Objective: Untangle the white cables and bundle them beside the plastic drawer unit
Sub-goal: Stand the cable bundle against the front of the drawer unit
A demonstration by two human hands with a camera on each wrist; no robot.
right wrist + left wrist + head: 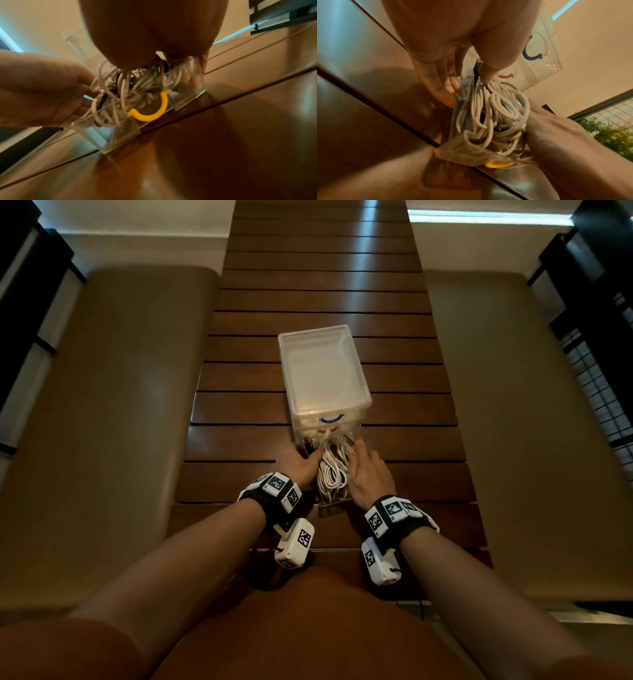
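Observation:
The clear plastic drawer unit (322,368) stands on the slatted wooden table (239,412). Its lowest drawer (330,505), with a yellow handle (150,111), is pulled out toward me and holds a tangle of white cables (330,470) and a black plug (308,445). My left hand (301,463) pinches the drawer's left wall, fingers outside, thumb inside by the plug (477,70). My right hand (368,474) grips the right wall, with fingers (202,65) outside it. The wrist views show the cables (496,115) (120,92) looped and knotted inside the drawer (458,152).
Blue (532,56) and orange (506,76) handles mark the upper drawers. Beige cushioned benches (120,422) (531,422) flank the table. Dark window frames (599,337) stand at both far sides. Bare slats lie left and right of the unit.

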